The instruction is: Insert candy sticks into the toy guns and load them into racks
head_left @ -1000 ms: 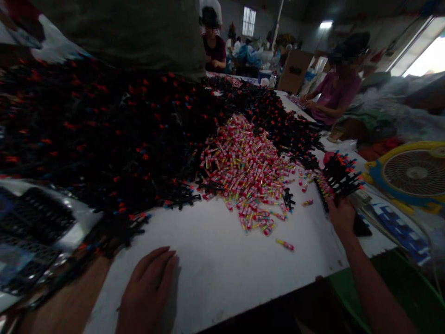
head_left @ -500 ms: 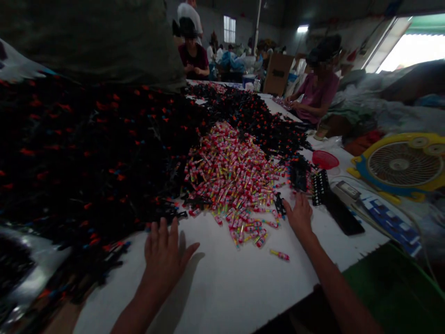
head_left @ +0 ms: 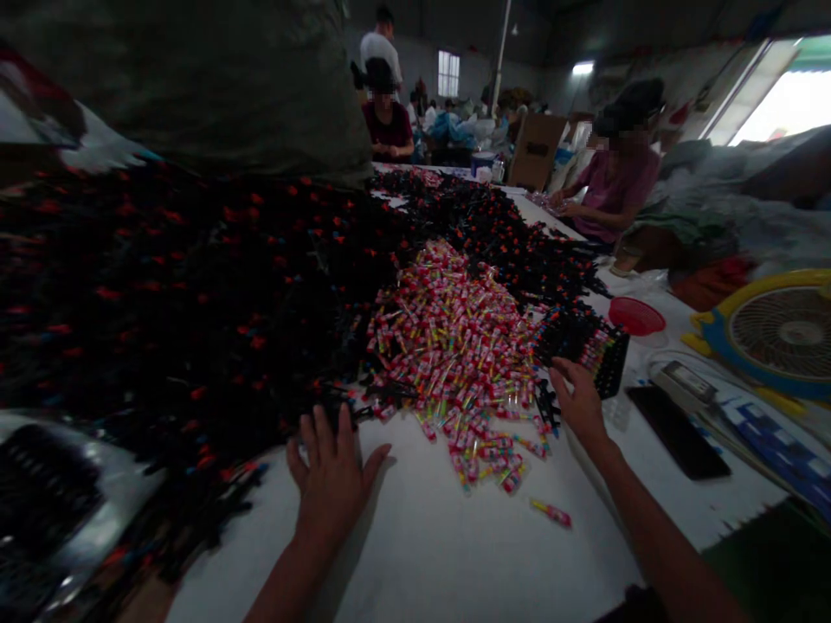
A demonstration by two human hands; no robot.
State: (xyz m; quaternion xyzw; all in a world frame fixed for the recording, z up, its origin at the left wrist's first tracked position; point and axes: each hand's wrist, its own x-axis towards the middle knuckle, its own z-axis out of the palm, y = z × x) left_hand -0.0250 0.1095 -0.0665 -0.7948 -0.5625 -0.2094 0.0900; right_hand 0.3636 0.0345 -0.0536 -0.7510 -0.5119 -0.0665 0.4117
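Observation:
My left hand [head_left: 331,480] lies palm down on the white tabletop with fingers spread and nothing in it. Its fingertips reach the front edge of a heap of small black plastic pieces with orange tips [head_left: 247,337]. My right hand [head_left: 581,407] is at the right of a pile of small pink-and-yellow bottle-shaped pieces [head_left: 454,337]. Its thumb and forefinger are apart and bent. Just behind it a black perforated holder [head_left: 612,363] stands tilted, colourful pieces along its left side; whether the fingers touch it is unclear. A small black piece [head_left: 546,407] lies left of the thumb.
Right of my right hand are a dark phone-like slab [head_left: 679,433], a red basket [head_left: 636,317] and a yellow-and-blue fan [head_left: 779,333]. A single bottle-shaped piece [head_left: 551,512] lies in front. One co-worker [head_left: 616,186] sits at right, another [head_left: 388,125] at the far end.
The view has turned slightly left and up, so the scene sits lower and further right. My right hand's fingers have curled a little, and the black holder behind it has tilted. My left hand stays put.

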